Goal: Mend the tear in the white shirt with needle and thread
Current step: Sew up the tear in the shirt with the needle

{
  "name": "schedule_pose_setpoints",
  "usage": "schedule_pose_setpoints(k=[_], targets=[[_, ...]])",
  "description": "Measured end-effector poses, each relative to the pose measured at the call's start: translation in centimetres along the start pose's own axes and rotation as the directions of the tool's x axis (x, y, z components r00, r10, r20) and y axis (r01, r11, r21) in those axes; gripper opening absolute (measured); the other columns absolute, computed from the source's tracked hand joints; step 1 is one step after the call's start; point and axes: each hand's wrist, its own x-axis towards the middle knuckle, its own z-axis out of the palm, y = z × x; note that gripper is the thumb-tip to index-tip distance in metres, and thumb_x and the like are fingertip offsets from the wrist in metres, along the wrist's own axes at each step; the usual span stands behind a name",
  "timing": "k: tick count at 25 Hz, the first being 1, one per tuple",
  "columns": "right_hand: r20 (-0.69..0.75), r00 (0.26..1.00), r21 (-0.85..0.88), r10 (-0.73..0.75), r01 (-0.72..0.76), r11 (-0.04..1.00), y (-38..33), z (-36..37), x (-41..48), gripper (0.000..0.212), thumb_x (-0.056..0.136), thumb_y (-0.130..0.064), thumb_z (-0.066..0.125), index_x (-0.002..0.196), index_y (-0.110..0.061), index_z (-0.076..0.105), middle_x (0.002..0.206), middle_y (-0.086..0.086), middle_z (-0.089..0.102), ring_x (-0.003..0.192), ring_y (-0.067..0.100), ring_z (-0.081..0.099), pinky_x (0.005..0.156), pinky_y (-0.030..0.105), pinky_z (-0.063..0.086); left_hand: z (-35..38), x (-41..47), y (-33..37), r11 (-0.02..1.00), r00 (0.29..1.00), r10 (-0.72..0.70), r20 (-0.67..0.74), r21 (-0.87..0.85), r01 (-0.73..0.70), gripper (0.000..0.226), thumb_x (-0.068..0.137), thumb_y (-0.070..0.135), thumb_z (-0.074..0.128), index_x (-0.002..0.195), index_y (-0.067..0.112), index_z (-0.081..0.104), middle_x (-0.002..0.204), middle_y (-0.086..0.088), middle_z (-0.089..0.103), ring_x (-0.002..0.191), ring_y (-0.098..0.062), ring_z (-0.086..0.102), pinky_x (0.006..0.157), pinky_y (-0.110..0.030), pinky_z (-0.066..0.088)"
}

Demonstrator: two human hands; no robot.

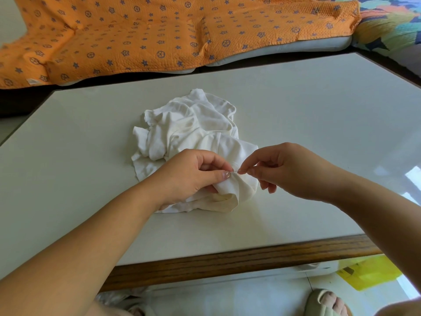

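1. The shirt (193, 128) lies crumpled mid-bench (91, 156), its near edge lifted between 2 hands.
2. The left hand (193, 176) has its fingers (224, 175) curled, pinching a fold of cloth.
3. The right hand (280, 169) pinches the needle (241, 171), held level with its tip at the fold.
4. I judge a stitch is in hand; I cannot make out the tear or thread.
5. Next I would push the needle through and draw it gently.

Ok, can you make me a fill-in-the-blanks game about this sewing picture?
The right hand pinches a thin ____.
The left hand holds a fold of the white ____.
The patterned blanket beyond the table is ____.
Missing words: needle, shirt, orange.
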Motion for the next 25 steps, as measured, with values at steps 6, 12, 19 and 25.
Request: schedule_pose_setpoints(k=[6, 12, 19, 25], targets=[[0.018, 1.0, 0.007, 0.011, -0.012, 1.0, -0.08, 0.05, -0.04, 0.017, 0.094, -0.029, 0.058, 0.09, -0.038, 0.072, 0.065, -0.007, 0.068, 0.057, 0.002, 0.061, 0.064, 0.018, 0.051, -0.08, 0.1, -0.15, 1.0, 1.0, 0.003, 0.005, 0.005, -0.003, 0.011, 0.09, 0.01, 0.068, 0.094, 0.018, 0.075, 0.093, -0.007, 0.077, 0.095, -0.024, 0.072, 0.083, -0.025, 0.059], [0.013, 1.0, 0.003, 0.021, -0.021, 1.0, -0.09, -0.19, -0.09, 0.018, 0.095, -0.027, 0.058, 0.09, -0.037, 0.073, 0.068, -0.005, 0.069, 0.059, 0.006, 0.063, 0.067, 0.022, 0.053, -0.04, 0.03, -0.1, 1.0, 1.0, 0.007, 0.003, -0.014, -0.007, 0.011, 0.09, 0.009, 0.068, 0.093, 0.017, 0.075, 0.092, -0.008, 0.076, 0.086, -0.017, 0.072, 0.078, -0.022, 0.058], [0.029, 0.999, 0.0, 0.019, -0.019, 1.0, -0.11, -0.13, -0.08, 0.018, 0.095, -0.028, 0.058, 0.09, -0.037, 0.073, 0.069, -0.004, 0.07, 0.059, 0.004, 0.063, 0.066, 0.02, 0.052, 0.02, 0.02, -0.05, 0.999, 1.0, -0.003, 0.01, -0.032, 0.003, 0.01, 0.089, 0.008, 0.068, 0.092, 0.015, 0.074, 0.091, -0.008, 0.076, 0.085, -0.016, 0.071, 0.076, -0.022, 0.058], [0.066, 0.997, 0.106, 0.032, -0.039, 0.994, 0.3, 0.01, 0.05, 0.017, 0.093, -0.025, 0.061, 0.088, -0.034, 0.075, 0.067, -0.003, 0.069, 0.059, 0.004, 0.062, 0.061, 0.018, 0.046, 0.02, 0.15, -0.18, 0.999, 1.0, -0.011, 0.025, -0.032, 0.012, 0.009, 0.09, 0.01, 0.069, 0.093, 0.016, 0.075, 0.094, -0.009, 0.076, 0.089, -0.019, 0.072, 0.081, -0.026, 0.059]])
